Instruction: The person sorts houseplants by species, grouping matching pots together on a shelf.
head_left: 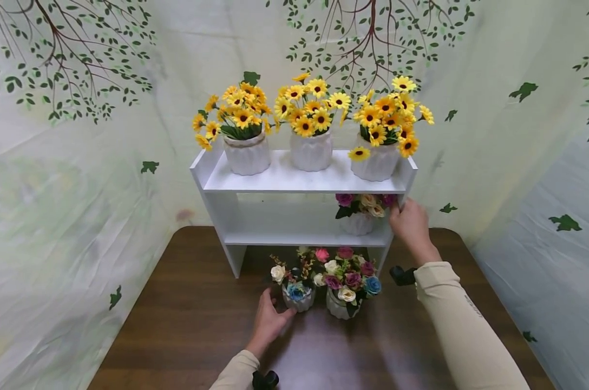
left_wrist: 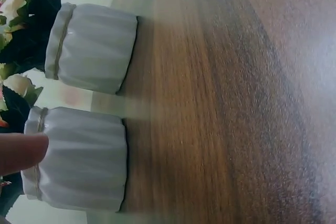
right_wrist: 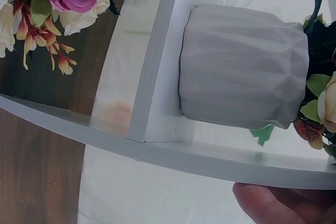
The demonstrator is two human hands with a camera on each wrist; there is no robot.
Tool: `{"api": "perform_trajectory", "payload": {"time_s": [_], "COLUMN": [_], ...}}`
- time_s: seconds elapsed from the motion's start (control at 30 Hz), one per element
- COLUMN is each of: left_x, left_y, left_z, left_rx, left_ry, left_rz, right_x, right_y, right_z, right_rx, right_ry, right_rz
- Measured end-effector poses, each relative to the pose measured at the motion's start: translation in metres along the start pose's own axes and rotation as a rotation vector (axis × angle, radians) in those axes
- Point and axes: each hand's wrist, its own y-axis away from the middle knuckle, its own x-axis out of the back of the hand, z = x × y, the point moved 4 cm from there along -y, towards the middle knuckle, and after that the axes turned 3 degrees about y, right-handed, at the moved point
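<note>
A white two-tier shelf [head_left: 294, 238] stands on the table. My right hand [head_left: 412, 225] grips its right side panel, with curled fingers [right_wrist: 268, 203] outside the panel in the right wrist view. Just inside sits a white pot [right_wrist: 241, 66] of purple and cream flowers. My left hand [head_left: 270, 323] is at a small white pot [head_left: 299, 300] with blue and cream flowers, in front of the shelf. One digit [left_wrist: 23, 150] overlaps that pot's rim in the left wrist view; whether it touches is unclear. Beside it stands another pot [head_left: 338, 305] of mixed roses.
On the top tier stand three white pots of yellow daisies, at left [head_left: 247, 154], middle [head_left: 311, 151] and right [head_left: 377, 162]. The brown wooden table [head_left: 177, 325] extends around the shelf. Behind it hangs a leaf-printed cloth [head_left: 104, 189].
</note>
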Motion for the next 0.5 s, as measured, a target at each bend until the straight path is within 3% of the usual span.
{"api": "perform_trajectory", "payload": {"time_s": [0.23,0.5], "left_x": [-0.01,-0.022], "left_y": [-0.005,-0.014], "left_z": [-0.003,0.001], "left_rx": [-0.01,-0.092], "left_ry": [0.023,0.09], "left_rz": [-0.038,-0.037], "right_x": [0.0,0.0], "right_y": [-0.001,0.001], "right_z": [-0.001,0.003], "right_rx": [0.012,-0.002], "right_ry": [0.002,0.01], "right_rz": [-0.001,0.013]}}
